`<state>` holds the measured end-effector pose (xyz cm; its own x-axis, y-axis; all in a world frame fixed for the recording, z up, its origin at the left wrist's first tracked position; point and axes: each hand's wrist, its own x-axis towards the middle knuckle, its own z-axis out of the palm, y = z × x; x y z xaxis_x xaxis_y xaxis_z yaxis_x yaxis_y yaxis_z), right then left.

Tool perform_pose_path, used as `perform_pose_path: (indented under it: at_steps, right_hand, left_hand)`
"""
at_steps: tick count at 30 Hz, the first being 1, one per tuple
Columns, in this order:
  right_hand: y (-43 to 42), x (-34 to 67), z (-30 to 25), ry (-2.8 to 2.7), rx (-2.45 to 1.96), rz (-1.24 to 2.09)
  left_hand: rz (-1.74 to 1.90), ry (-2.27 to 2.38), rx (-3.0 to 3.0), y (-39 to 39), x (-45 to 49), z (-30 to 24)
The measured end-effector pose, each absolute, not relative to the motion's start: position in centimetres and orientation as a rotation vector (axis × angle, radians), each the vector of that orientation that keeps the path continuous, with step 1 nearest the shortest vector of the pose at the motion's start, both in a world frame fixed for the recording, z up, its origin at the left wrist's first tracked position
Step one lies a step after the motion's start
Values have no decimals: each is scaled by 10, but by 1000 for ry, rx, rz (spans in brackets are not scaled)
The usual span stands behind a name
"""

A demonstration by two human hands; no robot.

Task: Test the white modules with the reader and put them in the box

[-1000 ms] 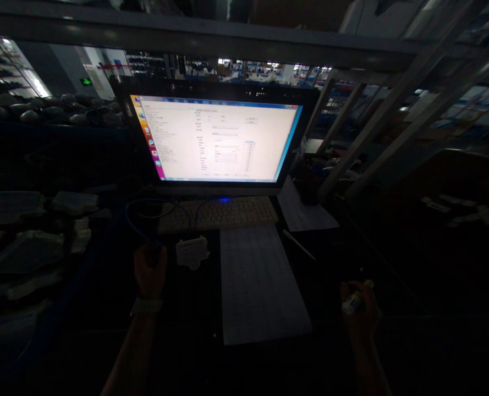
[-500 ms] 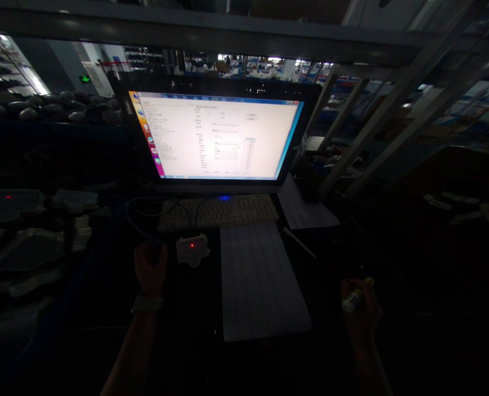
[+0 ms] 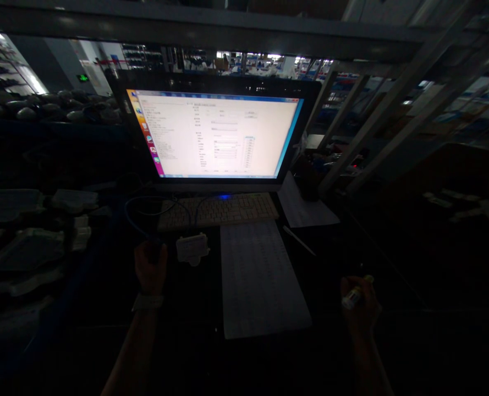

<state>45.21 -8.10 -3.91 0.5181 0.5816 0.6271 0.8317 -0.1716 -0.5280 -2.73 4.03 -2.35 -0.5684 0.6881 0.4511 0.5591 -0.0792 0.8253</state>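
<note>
My left hand (image 3: 150, 269) is closed in the dark at the left of the desk, around the end of a blue cable (image 3: 127, 212); whatever lies inside the fingers is too dark to make out. Just right of it lies a small pale plastic box (image 3: 192, 248) with lugs on its edges. My right hand (image 3: 362, 308) grips a short marker (image 3: 352, 297) with a whitish barrel and a yellow-green end, held over the right side of the desk. A printed paper sheet (image 3: 261, 280) lies between the hands.
Behind the sheet are a keyboard (image 3: 236, 210) and a lit monitor (image 3: 223, 135). A white pen (image 3: 299, 241) and another sheet (image 3: 308, 209) lie to the right. Several plastic cases (image 3: 27, 247) fill the left side. Metal rack bars (image 3: 393, 126) slant at the right.
The red light on the small plastic box has gone out. Both hands stay in nearly the same place with the same hold.
</note>
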Motion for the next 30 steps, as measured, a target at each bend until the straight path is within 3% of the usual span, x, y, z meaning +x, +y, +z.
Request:
perform_pose_path:
  at_steps: [30]
  right_hand:
    - [-80, 455, -42, -1135, -1878, -335]
  left_hand:
    - [1788, 2032, 1382, 40, -24, -21]
